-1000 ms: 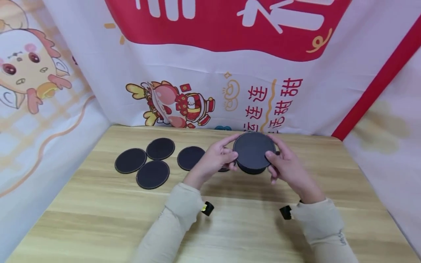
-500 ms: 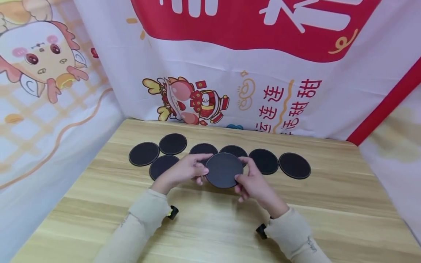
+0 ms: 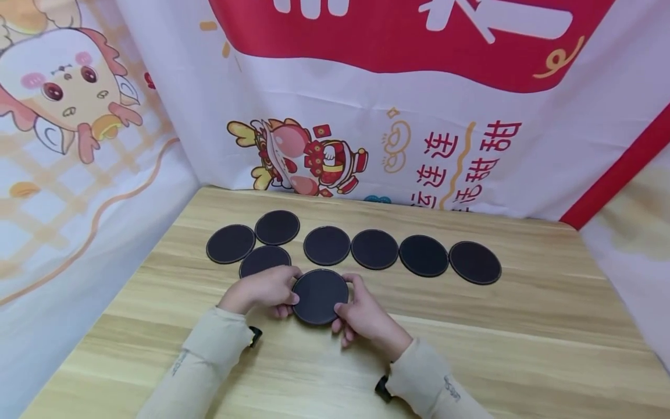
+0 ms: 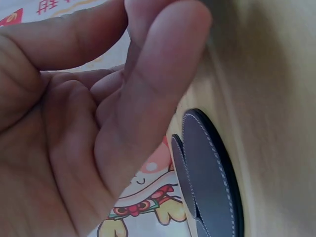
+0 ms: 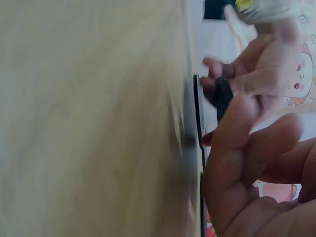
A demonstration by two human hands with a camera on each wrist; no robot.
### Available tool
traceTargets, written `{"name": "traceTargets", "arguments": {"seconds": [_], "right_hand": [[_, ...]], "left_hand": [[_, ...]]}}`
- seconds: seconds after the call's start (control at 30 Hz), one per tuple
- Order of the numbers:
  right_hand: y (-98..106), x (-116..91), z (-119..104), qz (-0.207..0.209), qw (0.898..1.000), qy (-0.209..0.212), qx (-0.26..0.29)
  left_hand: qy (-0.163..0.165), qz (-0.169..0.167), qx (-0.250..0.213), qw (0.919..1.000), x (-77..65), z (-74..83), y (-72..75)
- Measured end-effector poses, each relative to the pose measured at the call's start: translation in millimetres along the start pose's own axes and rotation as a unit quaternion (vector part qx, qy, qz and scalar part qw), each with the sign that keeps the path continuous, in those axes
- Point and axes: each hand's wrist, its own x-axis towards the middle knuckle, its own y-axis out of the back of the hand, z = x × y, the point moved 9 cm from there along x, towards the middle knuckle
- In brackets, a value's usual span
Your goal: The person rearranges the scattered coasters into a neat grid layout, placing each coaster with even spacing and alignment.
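Blk disc (image 3: pixel 320 297) sits btwn L hand (image 3: pixel 268 287) & R hand (image 3: pixel 365 313), both pinching its rim, opp. sides.

Round black coaster (image 3: pixel 320 297), a thin pale line just inside its rim, held broad face up between left hand (image 3: pixel 264 288) and right hand (image 3: pixel 368 317) over the bench (image 3: pixel 534 366).

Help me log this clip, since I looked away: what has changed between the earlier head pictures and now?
The held black coaster has moved left and nearer the person, apparently lower, from over the row of four coasters to in front of its left end. The left hand and right hand moved with it; neither let go. That row and the three clustered coasters stayed put.
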Motion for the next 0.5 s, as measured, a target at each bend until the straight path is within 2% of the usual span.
{"name": "traceTargets", "arguments": {"seconds": [0.33,0.5], "right_hand": [[-3,9,19,-0.059,0.996,-0.059,0.017],[-1,10,22,-0.071,0.995,-0.072,0.013]], "left_hand": [[0.039,0.020,0.032,0.9985,3.5,-13.2,6.9],[0.043,0.006,0.049,0.9978,6.6,-12.3,5.3]]}}
